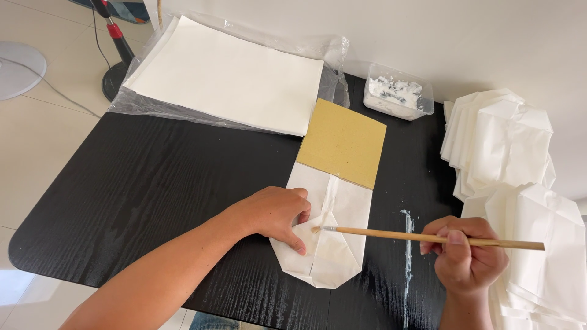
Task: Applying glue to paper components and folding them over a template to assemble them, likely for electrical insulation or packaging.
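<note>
Clerk: Hands first, left then right?

Keeper: Left hand (276, 215), item one: palm down, fingers spread and pressing flat on the folded white paper bag (327, 229), index finger stretched toward the bag's lower folds. Right hand (466, 252), item two: fingers closed around a thin wooden-handled brush (428, 237), held almost level, tip pointing left.

Clerk: Where does the brush tip sit?

Keeper: On the bag's folded bottom flap, just beside the left thumb. Whether it carries paste, I cannot tell.

Clerk: Position of the bag?

Keeper: Flat on the black wood-grain table (153, 183), near the front edge, between the two hands. Bottom end folded to a point toward the person. A brown cardboard sheet (342, 142) sticks out of its far end.

Clerk: Other stock on the table?

Keeper: One stack of large white paper sheets (226, 73), far left corner, lying on crumpled clear plastic wrap (333, 67). One clear plastic tub (398, 98) with white paste, far side, just right of the cardboard. One pile of folded white paper bags (520, 183), right edge, running from the far side down past the right hand.

Clerk: Marks on the surface?

Keeper: One streak of whitish paste (407, 256) on the tabletop, just left of the right hand.

Clerk: Beyond the table?

Keeper: Pale tiled floor (43, 134) at left, with a dark stand base (116, 76) and a round white base (18, 67).
</note>
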